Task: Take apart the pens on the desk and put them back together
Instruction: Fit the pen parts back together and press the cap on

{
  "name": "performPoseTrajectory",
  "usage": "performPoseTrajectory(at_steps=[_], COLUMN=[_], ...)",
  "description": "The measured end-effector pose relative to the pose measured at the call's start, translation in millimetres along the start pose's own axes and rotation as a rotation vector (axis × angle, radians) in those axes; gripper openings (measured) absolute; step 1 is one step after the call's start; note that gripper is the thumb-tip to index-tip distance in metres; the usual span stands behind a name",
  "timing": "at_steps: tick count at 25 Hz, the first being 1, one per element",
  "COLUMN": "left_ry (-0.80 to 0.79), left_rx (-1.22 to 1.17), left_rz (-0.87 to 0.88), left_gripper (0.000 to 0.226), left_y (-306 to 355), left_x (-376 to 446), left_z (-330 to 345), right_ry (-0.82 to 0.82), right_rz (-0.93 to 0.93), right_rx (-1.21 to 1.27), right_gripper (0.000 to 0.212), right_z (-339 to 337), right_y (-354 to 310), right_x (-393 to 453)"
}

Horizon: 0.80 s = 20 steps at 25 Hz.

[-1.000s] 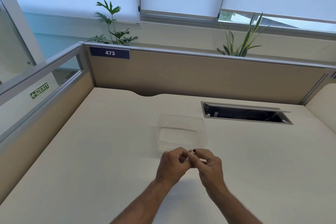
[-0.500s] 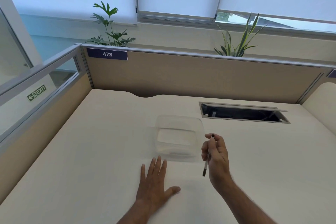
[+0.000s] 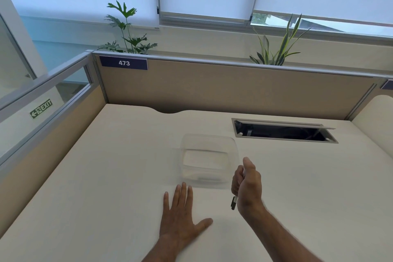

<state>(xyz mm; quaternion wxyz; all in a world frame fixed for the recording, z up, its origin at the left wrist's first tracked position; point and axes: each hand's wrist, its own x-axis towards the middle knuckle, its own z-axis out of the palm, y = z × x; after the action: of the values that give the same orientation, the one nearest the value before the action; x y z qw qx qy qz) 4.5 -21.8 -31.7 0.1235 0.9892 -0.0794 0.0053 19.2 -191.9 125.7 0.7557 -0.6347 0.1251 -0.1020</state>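
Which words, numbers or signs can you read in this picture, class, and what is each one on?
"473": white digits on the dark blue nameplate at the top left of the desk partition.
"EXIT": green sign with an arrow and running figure, on the wall seen through the left glass panel.
The pen shows no readable print.

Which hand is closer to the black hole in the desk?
The right hand. It grips a pen just to the right of the clear plastic tub, below the desk opening. The left hand lies flat on the desk, farther left and nearer the person.
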Motion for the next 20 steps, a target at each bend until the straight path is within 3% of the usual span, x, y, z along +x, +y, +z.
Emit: performPoseTrajectory(at_steps=[7,16,20], left_ry=[0.001,0.028,0.036], left_rx=[0.006,0.024,0.026], left_rz=[-0.002,0.001,0.006], left_gripper=[0.110,0.108,0.108], left_y=[0,-1,-1], left_x=[0,0,0], left_z=[1,3,3], right_ry=[-0.027,-0.034,-0.117], right_rz=[-0.073,-0.083,-0.108], right_rx=[-0.135,-0.126,-0.224], right_gripper=[0.056,0.060,0.026], right_z=[3,-1,-9], right_y=[3,10,18], right_x=[-6,-6,-5])
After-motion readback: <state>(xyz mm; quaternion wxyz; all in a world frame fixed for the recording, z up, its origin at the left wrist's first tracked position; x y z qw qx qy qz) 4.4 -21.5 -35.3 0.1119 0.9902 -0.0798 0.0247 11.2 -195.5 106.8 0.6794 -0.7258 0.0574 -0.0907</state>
